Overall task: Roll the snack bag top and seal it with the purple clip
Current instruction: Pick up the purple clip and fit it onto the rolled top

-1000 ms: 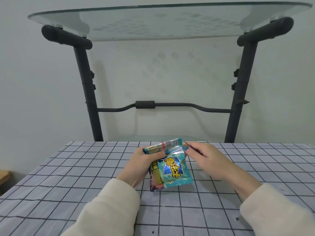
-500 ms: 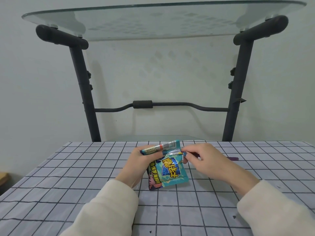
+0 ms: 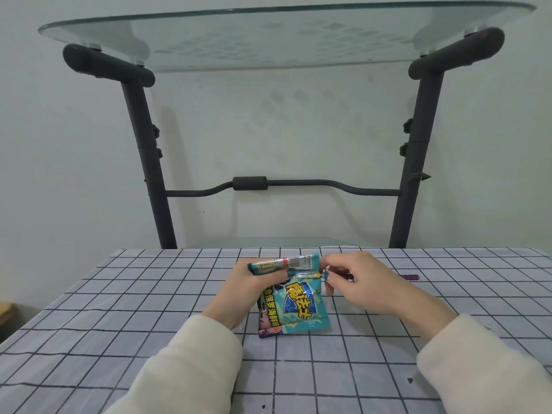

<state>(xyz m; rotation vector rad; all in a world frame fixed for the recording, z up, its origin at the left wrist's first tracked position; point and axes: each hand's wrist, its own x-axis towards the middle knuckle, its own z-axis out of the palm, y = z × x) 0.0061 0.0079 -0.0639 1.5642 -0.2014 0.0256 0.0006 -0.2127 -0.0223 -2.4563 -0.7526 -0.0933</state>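
A teal snack bag (image 3: 294,307) with yellow lettering stands on the checked tablecloth, its top rolled into a tight band (image 3: 286,262). My left hand (image 3: 242,289) grips the left end of the roll, thumb in front. My right hand (image 3: 367,283) pinches the right end of the roll with fingertips. The purple clip (image 3: 410,277) lies flat on the cloth just beyond my right hand, partly hidden by it.
A grey tablecloth (image 3: 149,339) with a black grid covers the table. Behind its far edge stands a black metal stand (image 3: 155,186) with a glass top (image 3: 283,34), close to a pale wall.
Both hands have kept hold of the roll. My right fingers have curled tighter over its right end, and the clip has come into view beyond that hand.
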